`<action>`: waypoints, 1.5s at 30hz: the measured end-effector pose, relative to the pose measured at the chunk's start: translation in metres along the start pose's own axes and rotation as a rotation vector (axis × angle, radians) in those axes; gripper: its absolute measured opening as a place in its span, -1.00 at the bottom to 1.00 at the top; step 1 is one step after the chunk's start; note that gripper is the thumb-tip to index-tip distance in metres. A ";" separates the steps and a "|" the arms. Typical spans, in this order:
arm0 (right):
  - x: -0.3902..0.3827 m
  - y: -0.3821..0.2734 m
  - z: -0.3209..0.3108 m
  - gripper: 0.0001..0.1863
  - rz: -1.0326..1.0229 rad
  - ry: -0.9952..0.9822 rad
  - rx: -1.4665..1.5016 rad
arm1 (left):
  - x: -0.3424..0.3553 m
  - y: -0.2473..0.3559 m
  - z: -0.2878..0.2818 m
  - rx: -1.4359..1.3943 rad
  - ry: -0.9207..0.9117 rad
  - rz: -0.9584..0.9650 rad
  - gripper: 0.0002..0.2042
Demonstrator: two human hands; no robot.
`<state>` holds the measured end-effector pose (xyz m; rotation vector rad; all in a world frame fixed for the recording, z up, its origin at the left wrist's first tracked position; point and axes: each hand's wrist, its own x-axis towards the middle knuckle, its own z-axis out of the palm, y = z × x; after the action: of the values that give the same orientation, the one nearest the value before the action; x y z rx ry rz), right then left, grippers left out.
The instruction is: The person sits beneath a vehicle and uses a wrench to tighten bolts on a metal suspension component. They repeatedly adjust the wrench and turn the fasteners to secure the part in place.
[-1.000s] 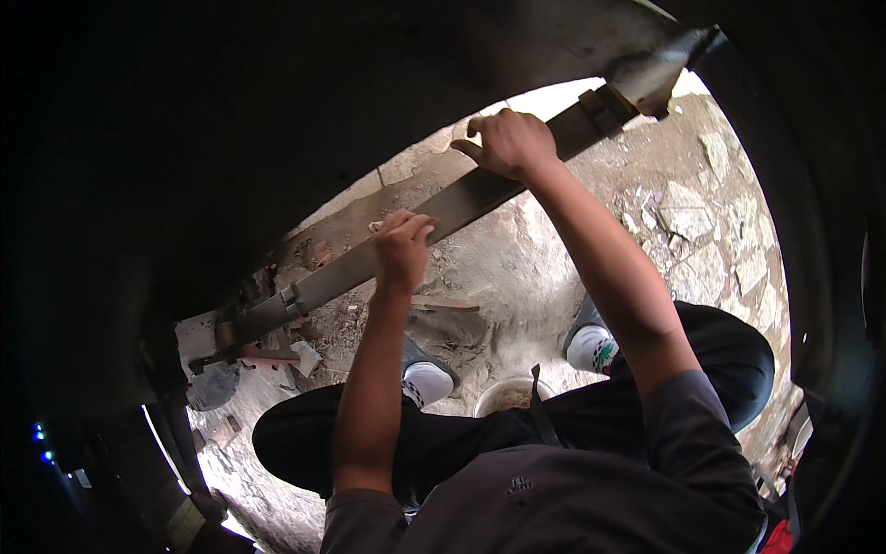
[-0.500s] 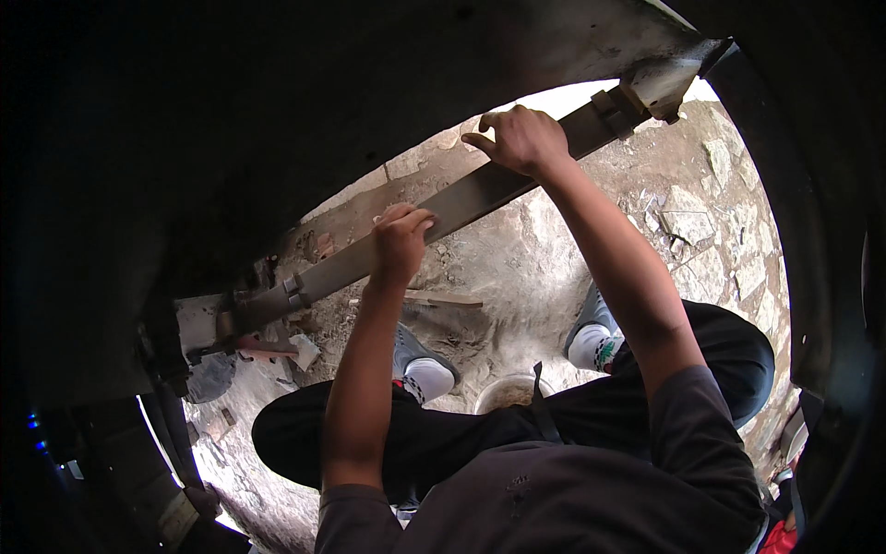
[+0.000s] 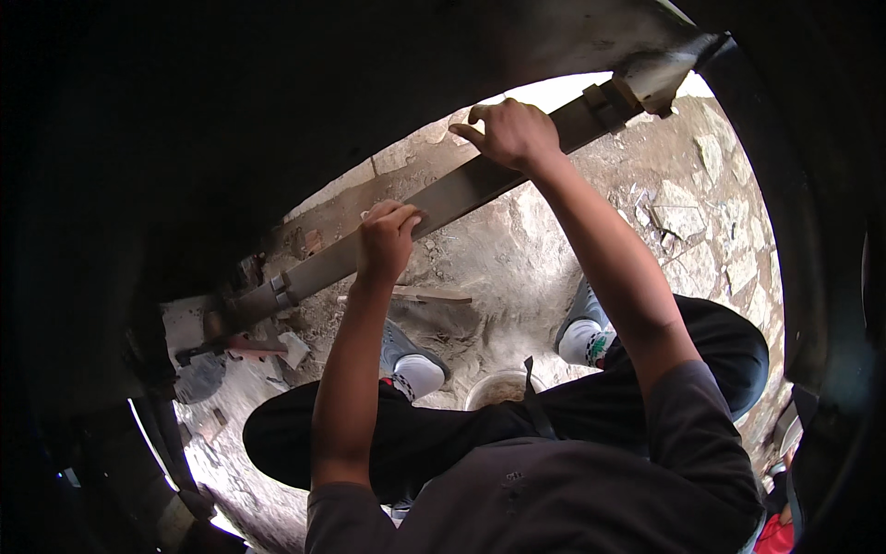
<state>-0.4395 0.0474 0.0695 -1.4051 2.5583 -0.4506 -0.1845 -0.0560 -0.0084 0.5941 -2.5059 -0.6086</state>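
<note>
A long, flat grey metal bar with clips near both ends, shaped like a leaf spring [image 3: 458, 191], runs slantwise from lower left to upper right. My left hand [image 3: 386, 242] is closed on its left half, fingers bent over the bar. Farther right, my right hand [image 3: 519, 135] grips the same bar from above. Its thumb and forefinger poke out past the far edge, and the other fingers are mostly hidden. A metal bracket [image 3: 657, 78] meets the bar's upper right end. At the lower left end sits a pale mount [image 3: 187, 325], partly in shadow.
Dark bodywork [image 3: 305, 83] arches overhead and around the sides. Below, the rough ground [image 3: 517, 240] holds broken stones [image 3: 681, 214] and a strip of wood [image 3: 431, 295]. A round container [image 3: 498, 386] stands between my feet. Red cloth [image 3: 775, 534] shows at lower right.
The whole view has shifted slightly, so the bar and both hands appear a little further left and higher. Both hands keep their places on the leaf spring.
</note>
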 end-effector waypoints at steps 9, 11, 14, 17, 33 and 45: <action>0.009 0.010 0.006 -0.34 0.005 0.038 -0.121 | 0.065 0.023 0.045 -0.069 0.124 -0.019 -0.88; 0.003 -0.001 0.012 -0.37 0.009 -0.005 -0.119 | 0.042 0.010 0.039 -0.026 0.087 -0.074 -0.85; 0.004 -0.002 0.014 -0.42 -0.004 0.007 -0.087 | 0.034 0.002 0.012 -0.052 -0.044 -0.138 -0.86; 0.008 0.011 0.018 -0.45 -0.020 0.068 -0.112 | 0.029 0.002 -0.009 0.042 -0.103 -0.088 -0.85; 0.006 -0.003 0.010 -0.42 -0.025 0.036 -0.089 | 0.033 0.001 0.008 0.064 -0.083 0.007 -0.89; 0.005 -0.004 0.014 -0.36 -0.018 0.024 -0.069 | 0.035 0.018 0.023 0.022 0.012 0.048 -0.93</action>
<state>-0.4342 0.0388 0.0575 -1.4546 2.6059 -0.3877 -0.2299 -0.0527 -0.0049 0.5428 -2.5108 -0.5581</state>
